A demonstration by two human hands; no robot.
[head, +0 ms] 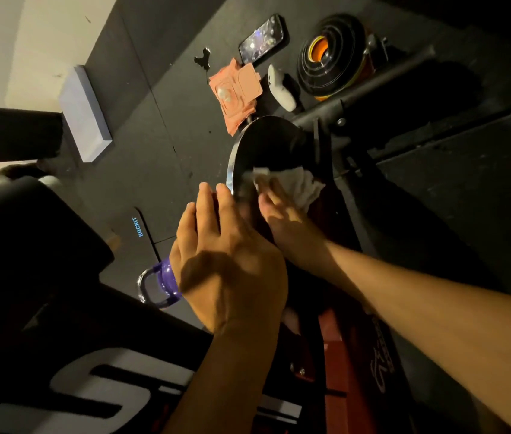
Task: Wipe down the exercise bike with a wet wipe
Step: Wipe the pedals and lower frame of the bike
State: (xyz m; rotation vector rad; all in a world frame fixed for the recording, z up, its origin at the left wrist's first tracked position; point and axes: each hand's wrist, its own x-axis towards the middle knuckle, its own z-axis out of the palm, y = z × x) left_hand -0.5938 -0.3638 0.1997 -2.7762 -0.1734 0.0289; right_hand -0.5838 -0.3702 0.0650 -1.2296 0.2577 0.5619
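The right hand (282,211) presses a white wipe (302,184) against the flywheel (266,142).

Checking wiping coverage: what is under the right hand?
A crumpled white wipe, pressed by the right hand onto the black flywheel. The wipe's part beneath the hand and the disc surface there are covered.
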